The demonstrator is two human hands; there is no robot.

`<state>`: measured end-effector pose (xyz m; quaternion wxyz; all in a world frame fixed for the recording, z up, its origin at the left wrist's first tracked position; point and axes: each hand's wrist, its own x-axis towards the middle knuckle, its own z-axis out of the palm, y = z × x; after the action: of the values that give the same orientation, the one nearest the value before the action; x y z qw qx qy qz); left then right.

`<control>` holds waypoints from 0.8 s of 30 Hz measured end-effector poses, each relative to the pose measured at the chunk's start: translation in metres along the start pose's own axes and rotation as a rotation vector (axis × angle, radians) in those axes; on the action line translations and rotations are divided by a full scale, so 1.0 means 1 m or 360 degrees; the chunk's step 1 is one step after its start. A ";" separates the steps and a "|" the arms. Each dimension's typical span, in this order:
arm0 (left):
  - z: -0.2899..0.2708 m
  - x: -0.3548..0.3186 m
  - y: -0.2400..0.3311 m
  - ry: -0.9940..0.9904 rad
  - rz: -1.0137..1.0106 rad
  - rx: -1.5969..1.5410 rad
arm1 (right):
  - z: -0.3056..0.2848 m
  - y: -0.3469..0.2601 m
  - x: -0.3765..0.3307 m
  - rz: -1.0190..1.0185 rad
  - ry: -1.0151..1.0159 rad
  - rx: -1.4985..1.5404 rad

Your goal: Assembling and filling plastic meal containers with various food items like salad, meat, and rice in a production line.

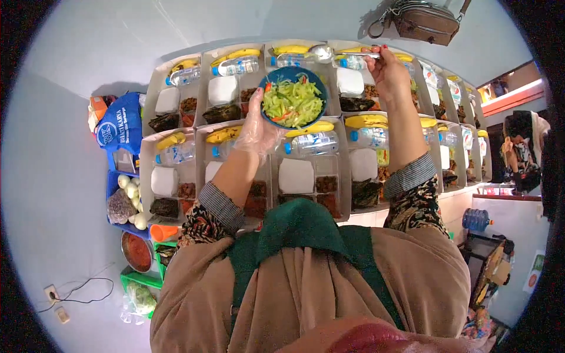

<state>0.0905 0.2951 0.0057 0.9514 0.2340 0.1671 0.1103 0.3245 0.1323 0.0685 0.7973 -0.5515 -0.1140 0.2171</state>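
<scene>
My left hand (pixel 259 130), in a clear plastic glove, is closed on the left side of a dark blue bowl (pixel 322 82). Shredded green vegetables (pixel 293 101) with a few orange-red strips fill it. Up and to the right, my right hand (pixel 388 72) grips the handle of a metal spoon (pixel 321 53); its bowl end points left, above the blue bowl's far rim. Beneath both hands stand two rows of open meal boxes (pixel 197 100). They hold bananas (pixel 223 135), water bottles (pixel 236 66), white wrapped blocks (pixel 296 176), dark leaf-wrapped parcels (pixel 165 207) and brown and red food (pixel 326 184).
To the left are a blue cloth bag (pixel 122 125), a blue crate (pixel 112 176) of pale round vegetables, a pot of red sauce (pixel 139 252), an orange cup (pixel 163 232) and a green rack (pixel 134 278). A brown bag (pixel 426 22) lies beyond the boxes; a water jug (pixel 475 219) stands right.
</scene>
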 end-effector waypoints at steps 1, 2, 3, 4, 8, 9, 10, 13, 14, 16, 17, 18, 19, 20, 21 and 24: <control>-0.002 -0.001 0.002 0.0036 -0.0002 -0.0003 | -0.003 0.004 0.005 -0.0033 0.0061 0.0106; -0.004 -0.004 0.004 0.0038 -0.0006 -0.0004 | -0.005 0.010 0.011 -0.0030 0.0064 0.0105; -0.006 -0.009 0.008 0.0019 0.0015 0.0002 | -0.008 0.018 0.018 -0.0060 0.0109 0.0119; -0.004 -0.014 0.010 -0.0006 0.0023 0.0006 | -0.014 0.026 0.025 -0.0094 0.0165 0.0127; -0.026 -0.028 0.018 -0.0023 0.0130 0.0033 | -0.022 0.076 0.046 -0.0213 0.0190 -0.0002; -0.035 -0.031 0.022 0.0088 0.0097 -0.0009 | -0.025 0.090 0.050 -0.0277 0.0103 -0.0183; -0.035 -0.035 0.023 0.0089 0.0088 -0.0011 | -0.027 0.098 0.050 -0.0343 0.0022 -0.0368; -0.031 -0.050 0.028 0.0257 0.0183 0.0030 | -0.025 0.110 0.051 -0.0496 -0.0022 -0.0616; -0.030 -0.055 0.029 0.0264 0.0185 0.0031 | -0.023 0.111 0.051 -0.0581 -0.0026 -0.0760; -0.031 -0.064 0.032 0.0302 0.0223 -0.0024 | -0.015 0.108 0.048 -0.0647 -0.0023 -0.0777; -0.036 -0.066 0.034 0.0268 0.0203 -0.0045 | -0.011 0.107 0.047 -0.0721 -0.0012 -0.0797; -0.037 -0.067 0.033 0.0268 0.0202 -0.0047 | -0.010 0.106 0.047 -0.0720 -0.0012 -0.0799; -0.038 -0.068 0.032 0.0302 0.0233 -0.0037 | -0.009 0.106 0.047 -0.0732 -0.0020 -0.0800; -0.039 -0.068 0.031 0.0336 0.0264 -0.0027 | -0.008 0.105 0.048 -0.0744 -0.0029 -0.0801; -0.042 -0.069 0.031 0.0339 0.0267 -0.0028 | -0.005 0.105 0.047 -0.0742 -0.0033 -0.0800; -0.048 -0.071 0.031 0.0265 0.0269 -0.0006 | -0.001 0.104 0.046 -0.0734 -0.0046 -0.0765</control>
<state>0.0038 0.3208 -0.0004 0.9220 0.2357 0.2249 0.2095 0.3425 0.1837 -0.0311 0.6709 -0.6804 -0.2949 0.0057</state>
